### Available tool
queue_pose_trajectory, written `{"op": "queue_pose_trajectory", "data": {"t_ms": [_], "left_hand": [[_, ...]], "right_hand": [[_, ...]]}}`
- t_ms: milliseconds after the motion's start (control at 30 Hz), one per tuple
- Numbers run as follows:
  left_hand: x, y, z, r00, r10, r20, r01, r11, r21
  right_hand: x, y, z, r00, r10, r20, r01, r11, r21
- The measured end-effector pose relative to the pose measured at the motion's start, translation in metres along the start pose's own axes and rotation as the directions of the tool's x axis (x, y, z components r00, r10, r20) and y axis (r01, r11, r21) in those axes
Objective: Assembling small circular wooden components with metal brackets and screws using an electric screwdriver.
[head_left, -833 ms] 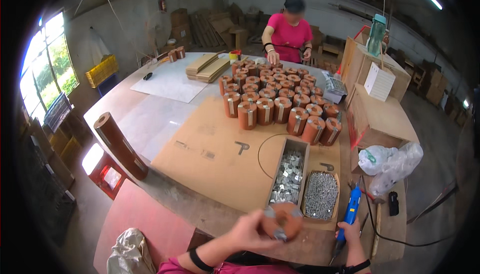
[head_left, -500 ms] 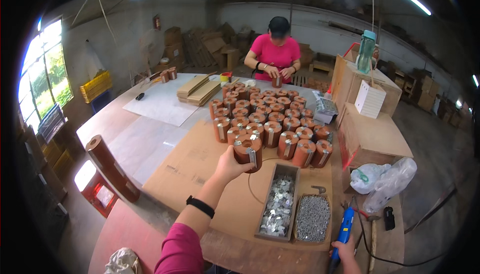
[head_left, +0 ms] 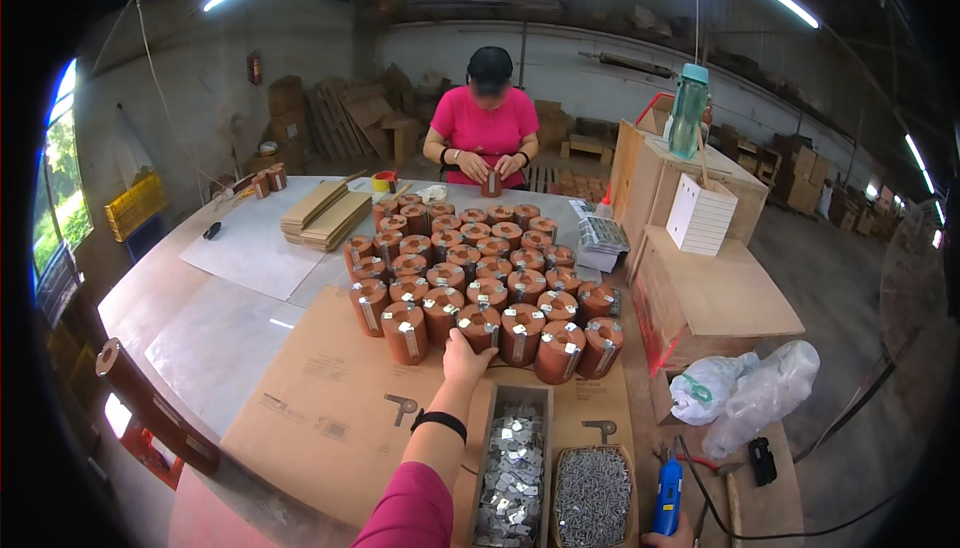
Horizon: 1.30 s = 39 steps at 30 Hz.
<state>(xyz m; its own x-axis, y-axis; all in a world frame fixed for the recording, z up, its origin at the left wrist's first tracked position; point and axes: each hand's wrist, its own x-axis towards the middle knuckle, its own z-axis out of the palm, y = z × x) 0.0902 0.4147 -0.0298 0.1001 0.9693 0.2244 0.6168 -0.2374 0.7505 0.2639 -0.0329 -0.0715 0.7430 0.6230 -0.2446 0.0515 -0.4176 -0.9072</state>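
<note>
My left hand (head_left: 466,360) reaches to the front row of the group and is closed on a reddish-brown hollow cylinder (head_left: 478,320) with small metal clips on its rim. Several similar cylinders (head_left: 487,291) stand upright close around it. At the lower right edge, my right hand (head_left: 672,536) shows only in part, wrapped round the lower end of a blue corded power screwdriver (head_left: 667,496). In front of the cylinders lie a long box of flat metal clips (head_left: 512,473) and a basket of screws (head_left: 594,498).
Across the table a co-worker (head_left: 487,123) in pink handles another cylinder (head_left: 491,183). A long brown tube (head_left: 155,408) leans at the left. Stacked boards (head_left: 325,216), a wooden cabinet (head_left: 715,283), plastic bags (head_left: 760,398) and pliers (head_left: 715,466) surround the work area.
My left hand has carried the cylinder from above the cardboard into the front row of the group. The view has shifted, and my right hand with the screwdriver sits lower in it.
</note>
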Motion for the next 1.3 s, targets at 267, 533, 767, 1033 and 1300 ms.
{"op": "queue_pose_trajectory", "data": {"t_ms": [267,533,767,1033,1300], "left_hand": [[0.045,-0.004,0.027,0.995,-0.018,-0.102,0.013,0.999,-0.047],[0.044,0.005,-0.043,0.953,0.049,0.298,-0.021,0.995,-0.096],[-0.002,0.045,-0.237,0.932,0.330,-0.150,-0.361,0.811,-0.460],[-0.104,-0.004,-0.468,0.622,0.193,-0.759,-0.134,0.981,0.140],[-0.186,-0.114,-0.568,0.399,-0.025,-0.917,0.282,0.954,0.097]], "right_hand": [[-0.016,-0.051,0.007,0.997,-0.052,-0.055,0.046,0.993,-0.108],[-0.005,-0.019,0.005,0.999,0.039,-0.031,-0.040,0.999,-0.037],[0.000,-0.015,0.003,0.992,-0.126,-0.014,0.125,0.990,-0.067],[-0.018,-0.049,0.004,0.993,0.118,0.025,-0.118,0.993,0.022],[-0.011,-0.047,0.005,0.990,0.076,0.121,-0.076,0.997,-0.004]]}}
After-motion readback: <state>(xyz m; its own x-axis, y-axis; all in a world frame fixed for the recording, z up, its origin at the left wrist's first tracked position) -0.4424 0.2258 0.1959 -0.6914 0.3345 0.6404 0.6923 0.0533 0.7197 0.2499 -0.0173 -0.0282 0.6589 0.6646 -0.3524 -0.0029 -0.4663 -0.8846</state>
